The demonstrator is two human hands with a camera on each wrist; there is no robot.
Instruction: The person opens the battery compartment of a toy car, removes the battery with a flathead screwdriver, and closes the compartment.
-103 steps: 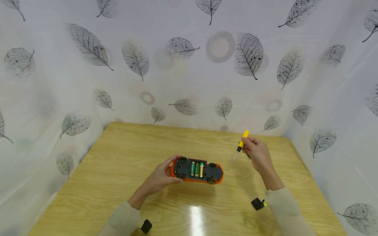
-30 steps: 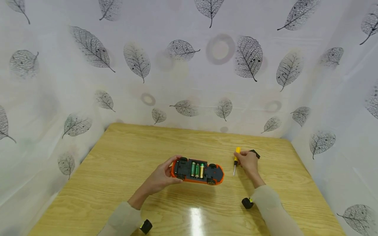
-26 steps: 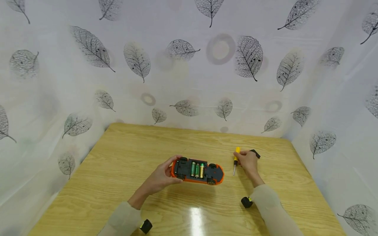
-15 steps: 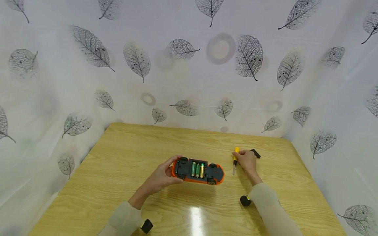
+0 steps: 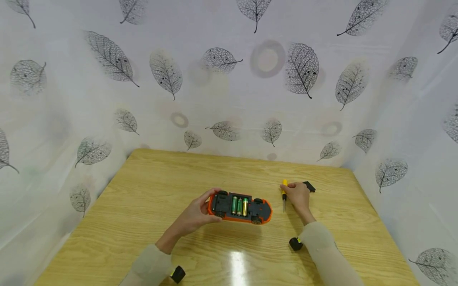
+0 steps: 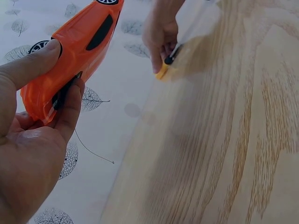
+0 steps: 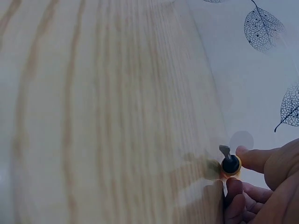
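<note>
White sheeting [image 5: 247, 107] with black skeleton leaves [image 5: 302, 67] stood behind and beside the wood-grain bench [image 5: 161, 178], where a bright reflection [image 5: 237, 268] was shining.

You hold the orange toy car [image 5: 264, 210] upside down, its black underside facing you, its length running nearly from nine to three o'clock. The open battery bay [image 5: 249, 203] carries three batteries [image 5: 239, 206] side by side: two green, then a gold-and-green one toward three o'clock. Between two and three o'clock of the car, you hold the yellow-handled screwdriver [image 5: 284, 196], metal tip pointing to six.
</note>
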